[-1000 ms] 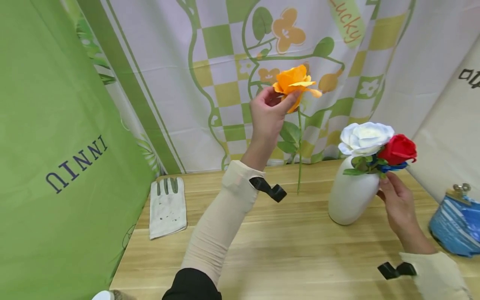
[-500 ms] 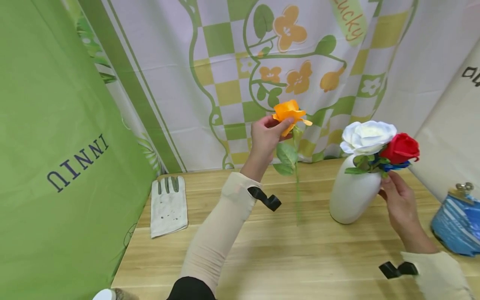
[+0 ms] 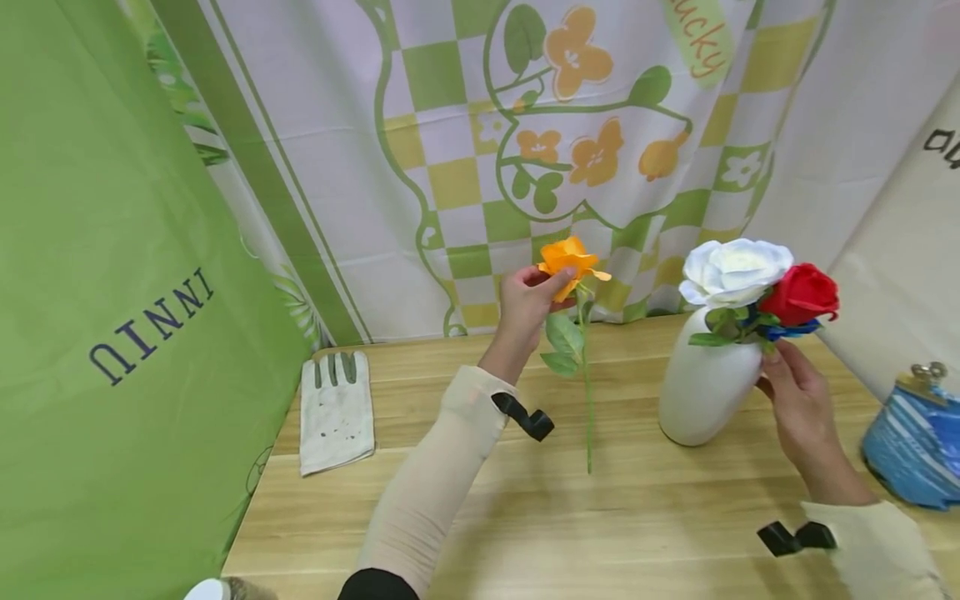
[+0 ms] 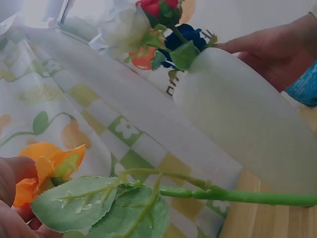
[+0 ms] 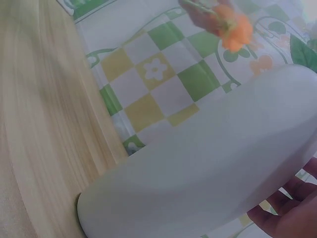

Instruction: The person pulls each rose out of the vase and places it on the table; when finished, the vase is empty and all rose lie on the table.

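Observation:
My left hand (image 3: 522, 312) pinches an orange artificial rose (image 3: 567, 260) by its bloom, thumb on the near side. Its green stem (image 3: 588, 408) hangs down over the table, with leaves (image 4: 129, 208) below the bloom. To the right stands a white vase (image 3: 705, 383). My right hand (image 3: 802, 412) holds the vase's right side near the mouth; curled fingertips show against its wall in the right wrist view. Out of the vase rise a white rose (image 3: 735, 273), a red rose (image 3: 802, 296) and a blue flower (image 3: 791, 331) partly hidden beneath the red one.
A white work glove (image 3: 336, 412) lies at the table's left. Right of the vase sits a blue pouch (image 3: 915, 446) with a metal clasp. A white-lidded jar (image 3: 213, 590) shows at the lower left edge. A patterned curtain (image 3: 450, 183) hangs behind the wooden table (image 3: 540, 533).
My left hand has come down and slightly left with the orange rose, bringing its stem end lower and nearer. The right hand stays at the vase.

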`<state>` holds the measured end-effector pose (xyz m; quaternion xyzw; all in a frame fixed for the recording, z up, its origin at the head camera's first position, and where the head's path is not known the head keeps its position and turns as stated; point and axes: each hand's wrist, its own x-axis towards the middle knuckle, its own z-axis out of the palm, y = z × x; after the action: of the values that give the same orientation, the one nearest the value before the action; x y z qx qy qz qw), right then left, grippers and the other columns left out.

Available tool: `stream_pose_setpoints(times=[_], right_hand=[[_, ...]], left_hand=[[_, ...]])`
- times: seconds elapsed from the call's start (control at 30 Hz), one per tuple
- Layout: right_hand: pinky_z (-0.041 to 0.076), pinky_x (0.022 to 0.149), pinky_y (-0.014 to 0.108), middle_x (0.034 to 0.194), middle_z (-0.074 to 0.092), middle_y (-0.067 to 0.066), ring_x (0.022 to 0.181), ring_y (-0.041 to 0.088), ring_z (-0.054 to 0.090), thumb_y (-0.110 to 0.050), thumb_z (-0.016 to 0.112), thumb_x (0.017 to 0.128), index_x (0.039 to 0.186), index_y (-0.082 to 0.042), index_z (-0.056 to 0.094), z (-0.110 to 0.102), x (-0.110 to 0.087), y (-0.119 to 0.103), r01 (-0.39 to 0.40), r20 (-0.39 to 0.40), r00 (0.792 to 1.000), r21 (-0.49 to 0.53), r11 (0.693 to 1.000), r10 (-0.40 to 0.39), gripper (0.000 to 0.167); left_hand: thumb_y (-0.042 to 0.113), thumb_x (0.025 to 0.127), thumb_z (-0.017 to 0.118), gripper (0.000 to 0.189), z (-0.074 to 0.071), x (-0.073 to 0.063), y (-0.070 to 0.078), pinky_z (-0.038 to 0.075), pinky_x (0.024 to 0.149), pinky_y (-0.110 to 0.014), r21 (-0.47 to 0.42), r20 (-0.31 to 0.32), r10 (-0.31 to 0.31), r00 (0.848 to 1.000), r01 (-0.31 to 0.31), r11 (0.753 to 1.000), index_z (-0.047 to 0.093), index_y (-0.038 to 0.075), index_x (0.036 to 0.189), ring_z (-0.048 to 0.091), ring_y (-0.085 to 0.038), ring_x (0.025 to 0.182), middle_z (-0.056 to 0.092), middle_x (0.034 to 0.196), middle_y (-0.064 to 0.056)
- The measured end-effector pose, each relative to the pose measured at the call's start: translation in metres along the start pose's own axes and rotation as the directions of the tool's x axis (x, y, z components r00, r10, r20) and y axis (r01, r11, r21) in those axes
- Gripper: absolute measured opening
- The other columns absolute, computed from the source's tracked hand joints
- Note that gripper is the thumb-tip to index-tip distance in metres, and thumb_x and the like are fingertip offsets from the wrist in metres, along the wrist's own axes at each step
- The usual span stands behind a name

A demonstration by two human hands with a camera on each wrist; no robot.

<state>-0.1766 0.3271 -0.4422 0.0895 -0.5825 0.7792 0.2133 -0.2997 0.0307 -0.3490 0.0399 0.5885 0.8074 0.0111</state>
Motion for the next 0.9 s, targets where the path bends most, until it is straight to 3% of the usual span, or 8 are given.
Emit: stream_pose_setpoints(times=[0.33,0.63,0.9], right_hand=[[0.051,0.084,0.004,0.122,0.062,-0.017,0.106,-0.003,0.057,-0.011,0.048,0.105,0.129,-0.025,0.065,0.0,0.001,0.0,-0.035,-0.015,0.999,-0.054,0.998,0.034,0.032],[0.051,0.083,0.004,0.123,0.061,-0.019,0.106,-0.004,0.056,-0.01,0.048,0.105,0.128,-0.027,0.065,-0.001,0.002,-0.001,-0.068,-0.03,0.997,-0.05,0.996,0.066,0.033],[0.051,0.083,0.005,0.122,0.063,-0.019,0.105,-0.004,0.058,-0.008,0.048,0.105,0.126,-0.026,0.066,0.001,0.002,-0.002,-0.053,-0.023,0.998,-0.024,0.998,0.052,0.033]], left_hand=[[0.009,0.084,0.08,0.027,-0.01,-0.002,-0.024,0.064,0.064,-0.038,-0.045,-0.007,-0.047,0.999,0.046,0.998,0.071,-0.006,0.105,0.068,-0.017,0.076,0.067,0.089,-0.005],[0.01,0.083,0.082,0.023,-0.017,-0.005,-0.054,0.063,0.059,-0.034,-0.021,-0.038,-0.157,0.987,0.157,0.987,0.072,-0.003,0.101,0.07,-0.017,0.076,0.068,0.087,-0.005],[0.011,0.082,0.083,0.024,-0.022,-0.007,-0.079,0.062,0.055,-0.033,0.032,-0.073,-0.176,0.982,0.179,0.983,0.072,-0.003,0.098,0.072,-0.017,0.068,0.069,0.085,-0.008]])
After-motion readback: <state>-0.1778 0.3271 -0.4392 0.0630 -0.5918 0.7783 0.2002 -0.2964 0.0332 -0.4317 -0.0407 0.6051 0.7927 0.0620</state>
